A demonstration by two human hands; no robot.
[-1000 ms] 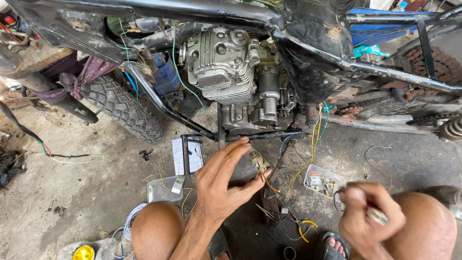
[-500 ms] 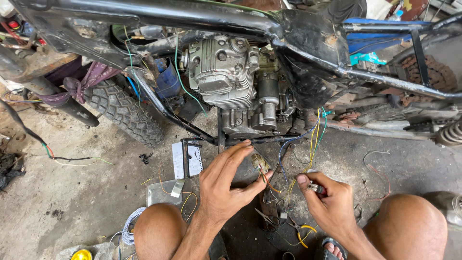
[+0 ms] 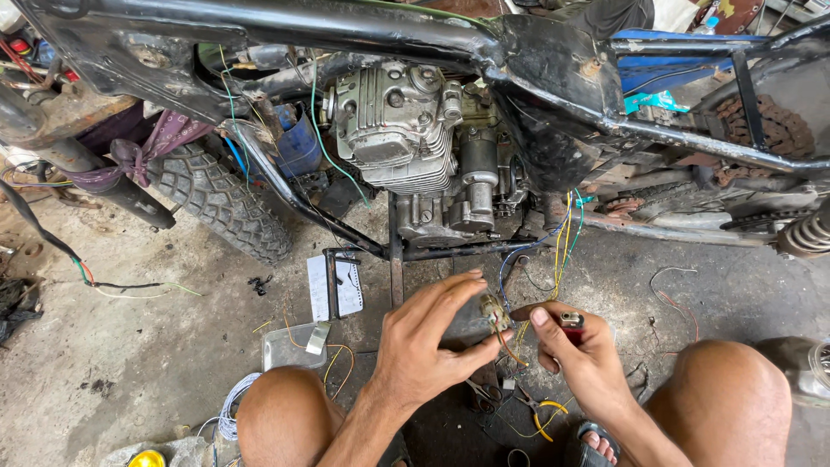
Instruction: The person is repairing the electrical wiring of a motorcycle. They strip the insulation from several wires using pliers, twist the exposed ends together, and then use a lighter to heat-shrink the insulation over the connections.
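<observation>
My left hand (image 3: 428, 342) pinches a small tan wire connector (image 3: 494, 312) between thumb and fingers, low in the middle of the head view. Coloured wires (image 3: 560, 251) run from it up toward the motorcycle engine (image 3: 406, 138). My right hand (image 3: 581, 359) sits just right of the connector and grips a small red lighter (image 3: 571, 323) with a metal top, its thumb reaching toward the connector. Both hands hang between my bare knees, under the black motorcycle frame (image 3: 484, 43).
A knobby tyre (image 3: 220, 203) lies at left. A clear plastic tray (image 3: 290, 346), a white card (image 3: 346, 290) and loose wire (image 3: 674, 298) lie on the concrete floor. Pliers (image 3: 497, 398) rest below my hands. A chain and sprocket (image 3: 769, 125) are at right.
My right hand came in from the lower right, near my knee, to sit beside the connector with the lighter. My left hand has stayed on the connector and closed its fingers on it.
</observation>
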